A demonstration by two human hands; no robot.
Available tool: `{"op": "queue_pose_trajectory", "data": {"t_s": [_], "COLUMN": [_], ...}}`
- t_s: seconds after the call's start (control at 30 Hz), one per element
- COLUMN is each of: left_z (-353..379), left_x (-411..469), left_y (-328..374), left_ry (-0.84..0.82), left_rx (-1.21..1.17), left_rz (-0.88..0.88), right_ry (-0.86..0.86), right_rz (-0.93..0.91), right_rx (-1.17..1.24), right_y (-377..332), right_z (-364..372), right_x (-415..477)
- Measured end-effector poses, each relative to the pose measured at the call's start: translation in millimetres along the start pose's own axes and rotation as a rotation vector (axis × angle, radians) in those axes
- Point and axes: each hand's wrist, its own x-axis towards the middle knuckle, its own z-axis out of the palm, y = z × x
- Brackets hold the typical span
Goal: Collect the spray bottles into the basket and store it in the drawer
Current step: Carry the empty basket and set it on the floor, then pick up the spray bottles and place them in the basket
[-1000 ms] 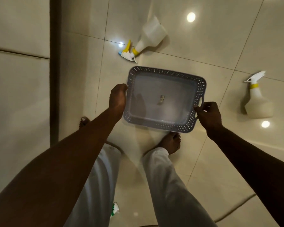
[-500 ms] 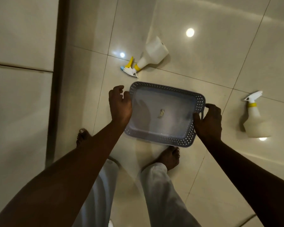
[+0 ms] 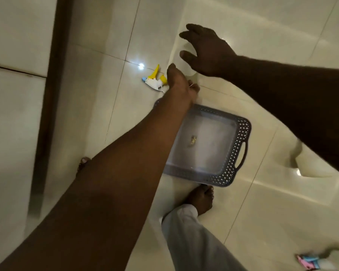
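Observation:
The grey perforated basket sits on the tiled floor just ahead of my feet, with nothing in it but a small scrap. Beyond it lies a white spray bottle with a yellow trigger; my hands hide most of its body. My left hand is at the bottle's neck, and its fingers are hidden from me. My right hand hovers over the bottle's body with its fingers spread. A second white bottle stands to the right, partly behind my right forearm.
Cream cabinet fronts with a dark vertical strip run along the left. A third bottle with a pink and blue trigger lies at the bottom right. My bare foot is just behind the basket.
Both hands have let go of the basket, which now rests on the floor. They have moved forward to the lying bottle with the yellow trigger. The view has dropped closer to the floor.

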Motion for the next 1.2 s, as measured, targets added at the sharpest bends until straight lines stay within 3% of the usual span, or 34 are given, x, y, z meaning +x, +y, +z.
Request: {"op": "queue_pose_trajectory", "data": {"t_s": [0.27, 0.53, 0.63, 0.73, 1.0, 1.2], "left_z": [-2.4, 1.3, -11.2, -36.5, -124.2, -151.6], "left_x": [22.2, -21.0, -54.5, -80.8, -99.5, -80.5], "left_y": [2.2, 13.3, 15.2, 7.4, -31.5, -44.2], "left_ry": [-0.150, -0.134, -0.120, -0.116, -0.080, -0.005], "left_rx": [-0.218, -0.123, 0.030, 0.282, 0.876, 0.929], "left_rz": [-0.044, 0.132, 0.210, 0.297, 0.564, 0.525], "right_ry": [-0.053, 0.242, 0.385, 0.424, 0.240, 0.140], "right_rz": [0.050, 0.066, 0.118, 0.189, 0.386, 0.457], "right_rx": [0.012, 0.227, 0.395, 0.507, 0.780, 0.878], "right_y": [-9.8, -17.4, -28.2, -38.9, -75.1, -84.2], "right_z": [17.2, -7.3, -4.9, 11.9, 88.6, 126.4], "right_x": [1.7, -50.8, -82.4, -118.3, -179.4, -166.2]}}
